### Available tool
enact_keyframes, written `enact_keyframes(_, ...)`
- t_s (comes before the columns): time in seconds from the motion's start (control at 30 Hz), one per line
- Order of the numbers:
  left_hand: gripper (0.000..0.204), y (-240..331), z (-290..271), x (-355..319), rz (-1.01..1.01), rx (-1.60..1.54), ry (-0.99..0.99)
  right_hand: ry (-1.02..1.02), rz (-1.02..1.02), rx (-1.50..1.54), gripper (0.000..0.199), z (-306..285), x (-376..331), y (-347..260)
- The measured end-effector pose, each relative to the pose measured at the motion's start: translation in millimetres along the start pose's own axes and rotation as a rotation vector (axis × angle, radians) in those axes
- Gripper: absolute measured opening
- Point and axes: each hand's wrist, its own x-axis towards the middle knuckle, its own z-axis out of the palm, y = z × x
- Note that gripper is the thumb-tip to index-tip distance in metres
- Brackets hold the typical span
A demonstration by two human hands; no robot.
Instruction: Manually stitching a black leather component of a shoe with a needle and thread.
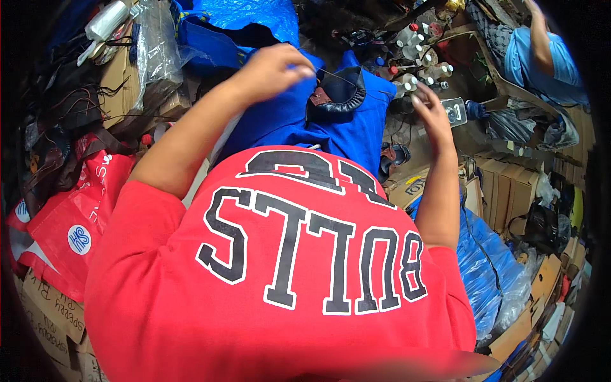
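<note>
A black shoe [337,95] with a gathered-looking rim rests between my knees on my blue trousers [273,121]. A reddish-brown piece [319,97] shows at its left side. My left hand [277,71] is raised left of the shoe with curled fingers, slightly blurred. A thin dark thread [336,75] seems to run from these fingers across the shoe's opening. My right hand [434,116] is held up to the right of the shoe, apart from it. Its thumb and fingers are drawn together; what they hold, if anything, is too small to see.
Several bottles with red and white caps [410,48] stand ahead to the right, near a clear jar-like bottle [455,111]. A red bag [70,223] and cardboard [54,312] lie left. Blue plastic [477,267] and cartons [506,188] fill the right. Another person's blue clothing [541,63] shows far right.
</note>
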Motion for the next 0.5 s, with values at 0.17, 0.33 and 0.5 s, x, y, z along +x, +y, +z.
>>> enact_keyframes(0.17, 0.029, 30.8, 50.7, 10.9, 0.113, 0.131, -0.318, -0.459, -0.197, -0.289, 0.041, 56.3, 49.1, -77.5)
enact_keyframes(0.33, 0.029, 29.8, 50.5, 10.1, 0.097, 0.156, -0.401, -0.693, 0.047, -0.459, 0.035, 62.2, 45.1, -85.3)
enact_keyframes(0.5, 0.028, 29.8, 54.7, 8.0, 0.149, 0.128, -0.380, -0.576, 0.179, -0.026, 0.031, 56.5, 4.3, -48.5)
